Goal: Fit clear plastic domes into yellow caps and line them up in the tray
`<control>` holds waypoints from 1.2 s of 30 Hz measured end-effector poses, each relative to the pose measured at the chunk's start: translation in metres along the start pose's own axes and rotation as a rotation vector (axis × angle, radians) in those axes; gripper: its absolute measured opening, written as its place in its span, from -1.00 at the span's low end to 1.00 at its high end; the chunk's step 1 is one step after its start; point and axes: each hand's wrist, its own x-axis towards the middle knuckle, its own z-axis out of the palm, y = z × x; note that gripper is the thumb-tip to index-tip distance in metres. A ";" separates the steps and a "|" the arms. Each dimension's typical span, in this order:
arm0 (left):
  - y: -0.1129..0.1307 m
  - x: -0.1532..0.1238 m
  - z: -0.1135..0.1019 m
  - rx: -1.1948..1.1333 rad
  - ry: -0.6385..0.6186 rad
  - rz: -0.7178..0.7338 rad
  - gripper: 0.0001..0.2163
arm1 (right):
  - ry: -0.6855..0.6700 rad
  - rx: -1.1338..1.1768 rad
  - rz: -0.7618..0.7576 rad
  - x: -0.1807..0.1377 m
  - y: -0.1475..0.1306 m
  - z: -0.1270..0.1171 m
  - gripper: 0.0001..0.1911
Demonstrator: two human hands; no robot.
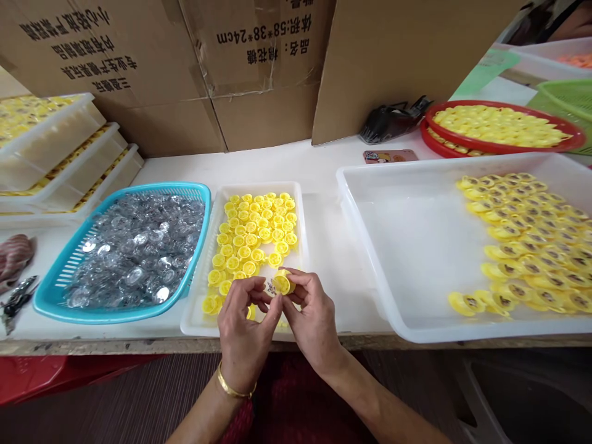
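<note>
My right hand [311, 317] pinches a small round yellow plastic cup [281, 283] above the front of a narrow white tray [303, 213]. Close against it, my left hand [247, 324] has thumb and fingers together on a small clear disc with dark print [270, 287], partly hidden by the fingertips. Rows of similar yellow cups [250, 240] stand in the narrow tray under my hands. To the left, a blue basket [207, 216] holds a heap of clear, shiny discs [139, 253].
A large white tray [407, 246] on the right bears rows of yellow pieces with dark centres [531, 246]. Stacked white bins [55, 142] stand at left. Cardboard [259, 117] walls the back. A red basket [509, 145], a phone [391, 156] and a black tape dispenser [393, 121] lie at back right.
</note>
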 end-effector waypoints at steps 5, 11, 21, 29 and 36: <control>0.003 -0.001 0.002 0.092 -0.007 0.104 -0.84 | -0.007 0.004 0.012 -0.001 0.005 0.000 -0.73; 0.009 0.003 0.005 0.156 -0.003 0.117 -0.85 | -0.002 -0.024 -0.012 0.000 0.003 0.001 -0.76; 0.010 0.006 0.006 0.179 -0.027 0.146 -0.86 | 0.000 -0.071 -0.032 0.001 0.001 0.001 -0.76; 0.008 0.013 0.002 0.148 -0.046 0.173 -0.88 | -0.109 -0.006 0.003 0.002 -0.006 -0.005 -0.77; 0.008 0.010 0.005 0.140 -0.085 0.205 -0.92 | -0.126 0.144 0.254 0.012 -0.018 -0.012 -0.68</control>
